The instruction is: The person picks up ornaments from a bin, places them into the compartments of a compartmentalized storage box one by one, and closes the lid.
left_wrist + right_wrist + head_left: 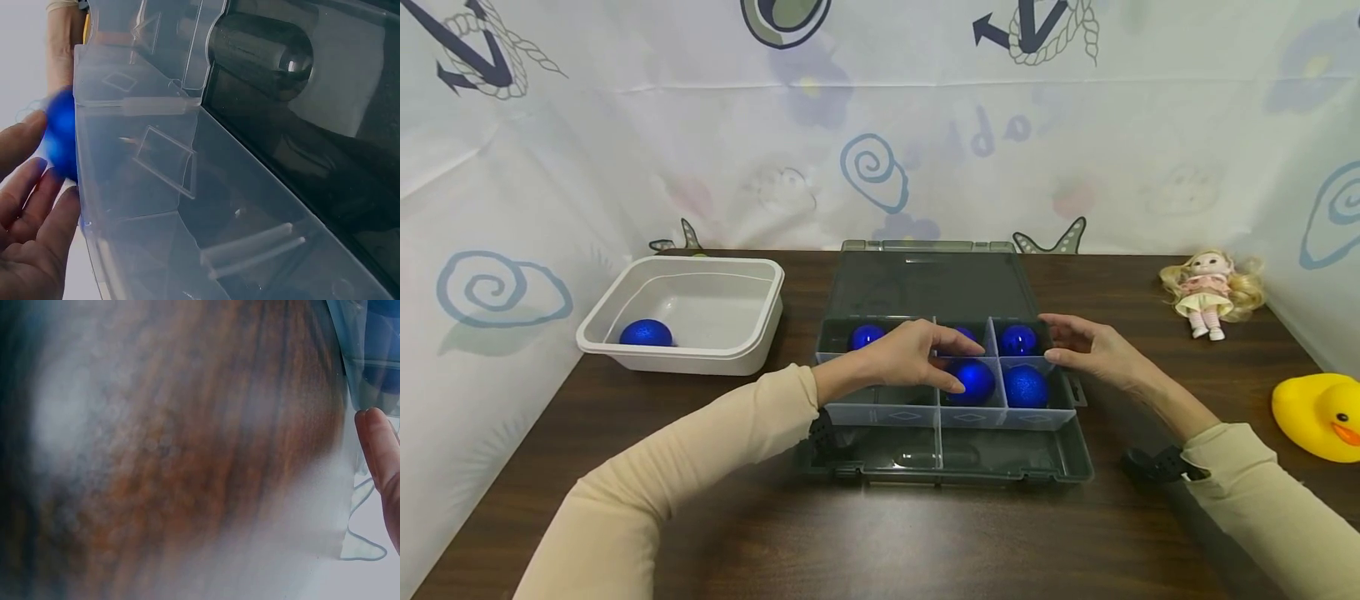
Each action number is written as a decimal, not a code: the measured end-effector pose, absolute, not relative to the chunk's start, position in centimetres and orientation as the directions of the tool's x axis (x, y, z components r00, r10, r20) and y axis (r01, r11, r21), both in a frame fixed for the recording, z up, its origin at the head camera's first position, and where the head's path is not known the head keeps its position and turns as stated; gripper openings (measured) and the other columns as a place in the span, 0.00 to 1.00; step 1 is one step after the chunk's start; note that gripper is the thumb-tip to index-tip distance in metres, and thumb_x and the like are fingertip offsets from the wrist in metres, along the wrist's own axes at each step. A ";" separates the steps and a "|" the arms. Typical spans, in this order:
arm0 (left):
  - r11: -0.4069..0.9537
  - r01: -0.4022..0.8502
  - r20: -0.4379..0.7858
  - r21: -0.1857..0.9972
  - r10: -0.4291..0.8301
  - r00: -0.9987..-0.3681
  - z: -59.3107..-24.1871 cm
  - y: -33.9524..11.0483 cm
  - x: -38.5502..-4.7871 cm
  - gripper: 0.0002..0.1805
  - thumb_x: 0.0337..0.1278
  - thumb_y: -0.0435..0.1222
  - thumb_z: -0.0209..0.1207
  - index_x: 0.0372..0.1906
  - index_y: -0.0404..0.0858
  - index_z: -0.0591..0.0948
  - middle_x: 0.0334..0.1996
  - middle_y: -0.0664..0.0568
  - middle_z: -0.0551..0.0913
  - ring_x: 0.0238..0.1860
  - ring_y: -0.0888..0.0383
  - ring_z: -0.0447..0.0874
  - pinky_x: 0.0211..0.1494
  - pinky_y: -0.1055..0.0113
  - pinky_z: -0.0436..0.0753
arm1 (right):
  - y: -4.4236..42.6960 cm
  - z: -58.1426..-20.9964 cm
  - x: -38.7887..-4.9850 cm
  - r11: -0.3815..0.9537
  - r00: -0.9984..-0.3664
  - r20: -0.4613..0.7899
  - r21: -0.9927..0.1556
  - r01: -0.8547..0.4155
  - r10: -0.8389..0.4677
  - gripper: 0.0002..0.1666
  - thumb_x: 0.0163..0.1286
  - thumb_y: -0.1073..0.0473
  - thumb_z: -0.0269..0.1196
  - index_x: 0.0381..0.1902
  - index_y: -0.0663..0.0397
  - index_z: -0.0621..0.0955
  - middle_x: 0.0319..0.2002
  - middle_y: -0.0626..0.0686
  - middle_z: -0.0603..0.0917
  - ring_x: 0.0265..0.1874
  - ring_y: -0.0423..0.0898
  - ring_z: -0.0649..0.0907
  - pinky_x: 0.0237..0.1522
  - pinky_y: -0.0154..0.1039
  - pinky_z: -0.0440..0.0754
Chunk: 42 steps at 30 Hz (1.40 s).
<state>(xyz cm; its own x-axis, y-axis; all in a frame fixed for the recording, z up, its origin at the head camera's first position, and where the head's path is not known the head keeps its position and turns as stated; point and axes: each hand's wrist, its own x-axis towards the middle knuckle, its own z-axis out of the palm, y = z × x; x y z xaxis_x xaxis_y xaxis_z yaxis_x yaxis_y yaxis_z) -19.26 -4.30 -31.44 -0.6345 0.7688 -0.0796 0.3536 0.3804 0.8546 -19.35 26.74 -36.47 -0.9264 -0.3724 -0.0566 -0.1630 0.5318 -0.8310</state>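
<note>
My left hand point(910, 354) reaches over the divided clear tray point(880, 414) and holds a shiny blue ball point(976, 382) at the front middle compartment. In the left wrist view, thumb and fingertips surround the same blue ball point(60, 134), partly behind the tray wall. A glittery blue ball point(1026, 387) sits front right, a shiny one point(1018, 340) back right, and another point(865, 336) back left. Behind my left fingers, a back middle ball point(965, 333) is partly hidden. My right hand point(1093, 350) touches the tray's right side with fairly straight fingers point(377, 434).
The tray sits across an open dark translucent case point(1015, 458), its lid point(932, 283) laid back. At left stands a white basin point(752, 342) with a glittery blue ball point(646, 333) inside. A doll point(1210, 292) and a yellow rubber duck point(1318, 412) are at right on the wooden table point(895, 542).
</note>
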 end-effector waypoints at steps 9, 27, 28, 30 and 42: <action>0.350 0.318 -0.061 0.881 0.751 -0.657 -30.9 -6.8 -19.1 0.27 0.52 0.30 0.65 0.60 0.31 0.74 0.59 0.42 0.76 0.62 0.51 0.73 0.58 0.67 0.76 | 26.7 -36.5 -19.3 0.526 -0.925 -0.053 -0.834 -0.167 -0.377 0.34 0.69 0.58 0.59 0.69 0.60 0.62 0.60 0.66 0.70 0.56 0.57 0.71 0.45 0.20 0.74; 0.595 0.076 -0.135 0.800 0.301 -0.944 -28.1 -30.5 -20.0 0.31 0.61 0.41 0.59 0.64 0.30 0.67 0.54 0.59 0.80 0.47 0.77 0.76 0.48 0.82 0.74 | 26.8 -36.4 -19.2 0.559 -0.923 -0.071 -0.812 -0.167 -0.378 0.35 0.69 0.56 0.58 0.70 0.57 0.61 0.62 0.66 0.68 0.58 0.59 0.70 0.45 0.17 0.70; 0.618 0.062 -0.140 0.784 0.274 -0.952 -28.2 -31.6 -20.2 0.31 0.60 0.42 0.60 0.64 0.30 0.68 0.51 0.63 0.81 0.45 0.78 0.76 0.47 0.82 0.74 | 26.8 -36.4 -19.2 0.561 -0.924 -0.071 -0.811 -0.166 -0.376 0.35 0.70 0.56 0.58 0.70 0.57 0.61 0.62 0.66 0.68 0.58 0.59 0.70 0.45 0.17 0.70; 0.666 0.036 -0.163 0.745 0.235 -0.958 -28.4 -33.7 -20.5 0.32 0.60 0.43 0.60 0.65 0.30 0.67 0.50 0.65 0.81 0.44 0.79 0.76 0.46 0.82 0.74 | 26.8 -36.4 -19.2 0.565 -0.924 -0.071 -0.808 -0.168 -0.375 0.34 0.70 0.56 0.58 0.70 0.58 0.61 0.61 0.66 0.69 0.57 0.58 0.71 0.45 0.18 0.71; 0.749 -0.083 -0.288 0.658 0.149 -0.946 -29.1 -37.9 -21.2 0.38 0.60 0.47 0.60 0.68 0.31 0.62 0.64 0.35 0.67 0.45 0.76 0.71 0.66 0.40 0.60 | 26.8 -36.1 -19.2 0.574 -0.923 -0.074 -0.801 -0.171 -0.377 0.34 0.70 0.56 0.58 0.70 0.59 0.61 0.60 0.66 0.70 0.56 0.57 0.70 0.44 0.18 0.71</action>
